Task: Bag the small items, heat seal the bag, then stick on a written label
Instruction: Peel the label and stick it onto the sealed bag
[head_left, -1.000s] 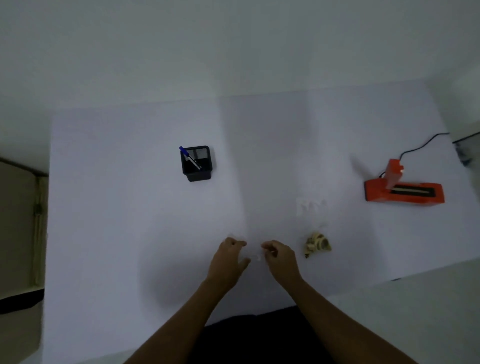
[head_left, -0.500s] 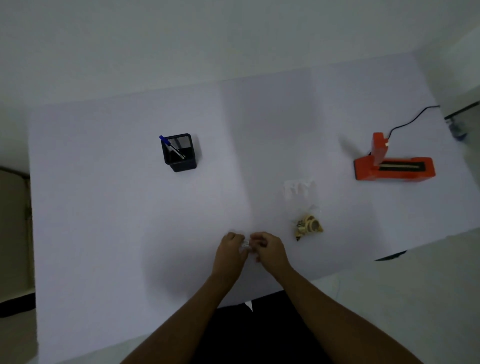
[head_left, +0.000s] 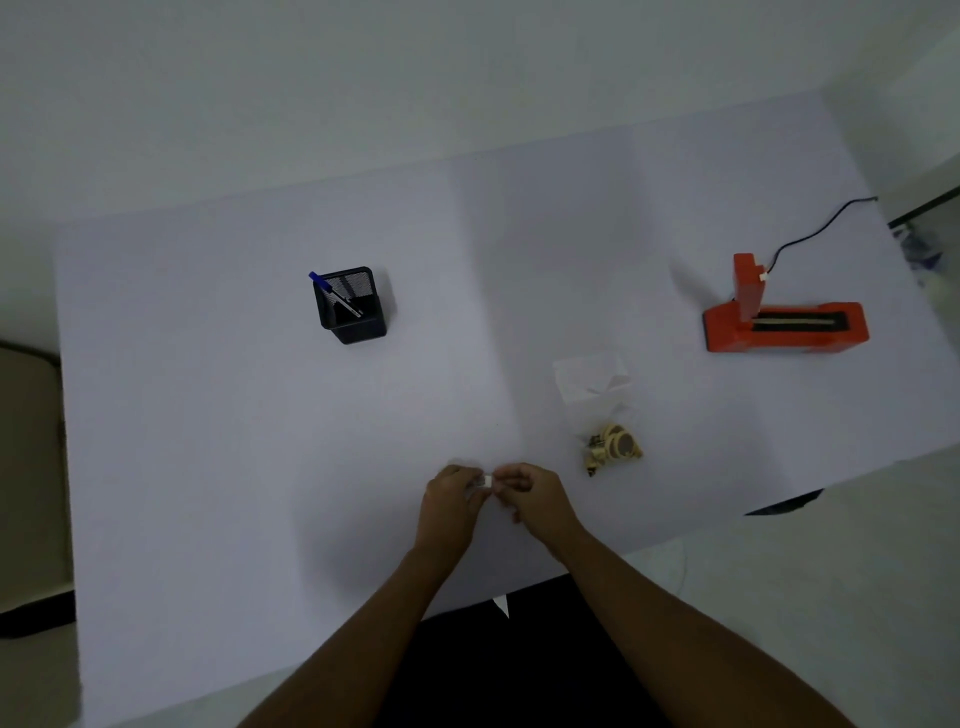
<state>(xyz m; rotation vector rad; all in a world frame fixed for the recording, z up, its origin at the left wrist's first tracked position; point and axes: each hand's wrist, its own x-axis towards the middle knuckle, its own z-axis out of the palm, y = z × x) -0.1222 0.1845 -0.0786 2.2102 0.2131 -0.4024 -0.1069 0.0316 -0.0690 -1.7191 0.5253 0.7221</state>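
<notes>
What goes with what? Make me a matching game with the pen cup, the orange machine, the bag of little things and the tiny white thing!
Things
1. black pen cup
2. orange heat sealer
3. bag of small items
4. small white piece

Places
A. far right side of the table, with a black cord attached
B. pinched between the left hand and the right hand
C. left of the middle, holding a blue pen
D. lying on the table just right of the hands

Pairs: 1-C, 2-A, 3-D, 4-B

Matt white table cover (head_left: 208, 415), black mesh pen holder (head_left: 353, 306), clear glossy plastic bag (head_left: 597, 395), smooth orange sealer (head_left: 784, 325).
</notes>
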